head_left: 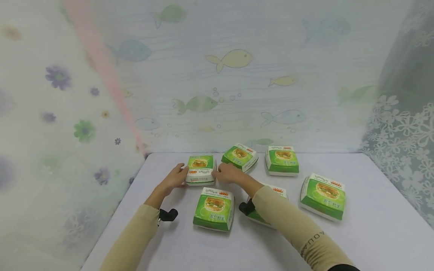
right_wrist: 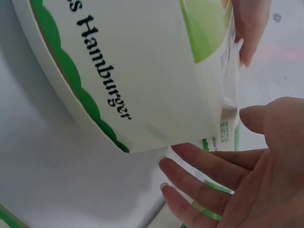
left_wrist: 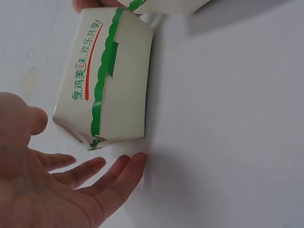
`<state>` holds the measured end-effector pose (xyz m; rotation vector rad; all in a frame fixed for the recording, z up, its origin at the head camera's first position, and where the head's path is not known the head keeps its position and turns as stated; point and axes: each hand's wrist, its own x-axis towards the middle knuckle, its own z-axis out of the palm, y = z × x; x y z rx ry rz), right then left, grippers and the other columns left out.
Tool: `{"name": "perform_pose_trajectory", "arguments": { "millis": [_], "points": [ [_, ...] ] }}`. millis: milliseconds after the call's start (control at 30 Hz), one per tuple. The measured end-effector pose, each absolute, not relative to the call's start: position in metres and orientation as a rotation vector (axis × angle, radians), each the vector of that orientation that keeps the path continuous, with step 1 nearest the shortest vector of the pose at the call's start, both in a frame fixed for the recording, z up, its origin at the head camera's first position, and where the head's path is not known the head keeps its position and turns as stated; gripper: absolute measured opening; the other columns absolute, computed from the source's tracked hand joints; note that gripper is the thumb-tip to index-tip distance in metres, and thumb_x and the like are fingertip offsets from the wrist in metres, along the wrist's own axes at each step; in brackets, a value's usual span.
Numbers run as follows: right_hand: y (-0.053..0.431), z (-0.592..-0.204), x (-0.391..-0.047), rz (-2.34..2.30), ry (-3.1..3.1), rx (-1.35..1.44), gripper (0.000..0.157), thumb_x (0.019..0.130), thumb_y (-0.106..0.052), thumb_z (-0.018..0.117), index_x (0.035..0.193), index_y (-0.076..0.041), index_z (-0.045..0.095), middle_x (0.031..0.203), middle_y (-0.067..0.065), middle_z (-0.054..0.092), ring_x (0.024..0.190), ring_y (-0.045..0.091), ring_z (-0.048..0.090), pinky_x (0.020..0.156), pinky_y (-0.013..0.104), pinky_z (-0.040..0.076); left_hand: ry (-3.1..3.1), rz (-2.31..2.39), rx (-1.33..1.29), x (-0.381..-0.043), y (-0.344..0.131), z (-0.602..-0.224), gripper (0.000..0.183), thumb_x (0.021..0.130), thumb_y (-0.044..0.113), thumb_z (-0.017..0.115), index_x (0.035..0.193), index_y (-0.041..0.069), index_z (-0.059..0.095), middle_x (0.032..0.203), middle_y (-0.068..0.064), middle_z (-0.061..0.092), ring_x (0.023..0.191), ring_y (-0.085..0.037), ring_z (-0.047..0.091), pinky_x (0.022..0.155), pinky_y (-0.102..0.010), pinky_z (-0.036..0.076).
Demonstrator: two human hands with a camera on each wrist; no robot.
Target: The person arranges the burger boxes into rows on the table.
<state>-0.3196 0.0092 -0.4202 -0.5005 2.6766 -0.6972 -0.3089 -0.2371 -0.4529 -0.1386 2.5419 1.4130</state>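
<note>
My left hand (head_left: 175,177) is at the left side of a green and white hamburger box (head_left: 199,171) at the back left of the table. In the left wrist view its fingers (left_wrist: 114,183) are spread and loosely bent, beside the end of that box (left_wrist: 104,80). My right hand (head_left: 230,174) is at the box's right side, thumb toward it. The right wrist view shows that hand (right_wrist: 266,166) with fingers extended, near the box's corner; a closer box (right_wrist: 128,71) printed "Hamburger" fills the foreground. The handled box sits flat, lid closed, between both hands.
Another hamburger box (head_left: 214,209) stands in front of the handled one. The right forearm partly covers a further box (head_left: 259,218). More boxes stand at the back (head_left: 240,156), back right (head_left: 282,161) and right (head_left: 323,195). A patterned curtain (head_left: 237,94) borders the white table (head_left: 183,244).
</note>
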Motion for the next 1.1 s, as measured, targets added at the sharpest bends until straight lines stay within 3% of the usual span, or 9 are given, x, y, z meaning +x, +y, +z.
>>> {"name": "perform_pose_trajectory", "arguments": {
  "millis": [100,167,267,333,433,700,900,1100],
  "points": [
    [0.009,-0.424,-0.323,-0.686,2.674,-0.49,0.053,0.109,-0.044,0.042,0.132,0.001,0.059,0.122,0.017,0.065,0.106,0.028,0.063,0.087,0.041,0.053,2.536,1.402,-0.134,-0.304,-0.238,-0.453,0.066,0.111,0.036,0.036,0.16,-0.005,0.018,0.158,-0.031,0.033,0.134,-0.042,0.051,0.098,-0.048,0.055],
    [0.008,-0.426,-0.325,-0.7,2.664,-0.485,0.053,0.109,-0.043,0.041,0.132,0.002,0.059,0.122,0.016,0.064,0.104,0.026,0.062,0.087,0.04,0.052,2.53,1.401,-0.123,-0.303,-0.237,-0.453,0.064,0.111,0.035,0.038,0.158,-0.006,0.022,0.155,-0.03,0.037,0.131,-0.04,0.053,0.095,-0.045,0.056],
    [0.005,-0.429,-0.327,-0.742,2.626,-0.49,0.047,0.11,-0.041,0.041,0.106,-0.001,0.066,0.092,0.009,0.064,0.078,0.019,0.057,0.069,0.032,0.048,2.534,1.397,-0.11,-0.303,-0.236,-0.453,0.061,0.111,0.034,0.038,0.155,-0.006,0.03,0.149,-0.028,0.045,0.125,-0.036,0.056,0.092,-0.042,0.058],
    [0.003,-0.43,-0.326,-0.767,2.596,-0.506,0.047,0.11,-0.039,0.041,0.083,-0.007,0.062,0.072,0.004,0.054,0.062,0.015,0.046,0.058,0.028,0.04,2.538,1.4,-0.109,-0.303,-0.236,-0.453,0.059,0.111,0.035,0.037,0.154,-0.006,0.034,0.144,-0.025,0.05,0.122,-0.033,0.057,0.091,-0.041,0.058],
    [0.0,-0.429,-0.323,-0.77,2.583,-0.547,0.049,0.11,-0.038,0.041,0.069,-0.014,0.053,0.063,0.0,0.046,0.054,0.012,0.039,0.053,0.026,0.035,2.539,1.416,-0.109,-0.304,-0.237,-0.454,0.058,0.111,0.035,0.036,0.153,-0.006,0.037,0.139,-0.024,0.054,0.118,-0.031,0.059,0.09,-0.04,0.058],
    [-0.002,-0.423,-0.319,-0.784,2.586,-0.574,0.044,0.11,-0.039,0.041,0.079,-0.013,0.058,0.072,0.003,0.053,0.064,0.016,0.05,0.06,0.03,0.046,2.503,1.467,-0.076,-0.305,-0.24,-0.455,0.056,0.112,0.032,0.034,0.152,-0.008,0.036,0.137,-0.024,0.055,0.116,-0.029,0.06,0.098,-0.044,0.054],
    [-0.003,-0.42,-0.329,-0.837,2.575,-0.566,0.044,0.111,-0.034,0.04,0.081,-0.009,0.06,0.076,0.008,0.062,0.078,0.03,0.065,0.072,0.041,0.057,2.508,1.47,-0.06,-0.311,-0.237,-0.449,0.055,0.113,0.031,0.033,0.152,-0.008,0.037,0.135,-0.024,0.056,0.116,-0.029,0.06,0.1,-0.044,0.053],
    [-0.006,-0.418,-0.338,-0.838,2.599,-0.55,0.042,0.111,-0.034,0.039,0.095,-0.005,0.064,0.078,0.01,0.064,0.081,0.031,0.068,0.066,0.035,0.057,2.526,1.462,-0.061,-0.324,-0.235,-0.445,0.053,0.113,0.028,0.033,0.15,-0.009,0.038,0.133,-0.024,0.056,0.114,-0.029,0.06,0.099,-0.042,0.054]
  ]
}}
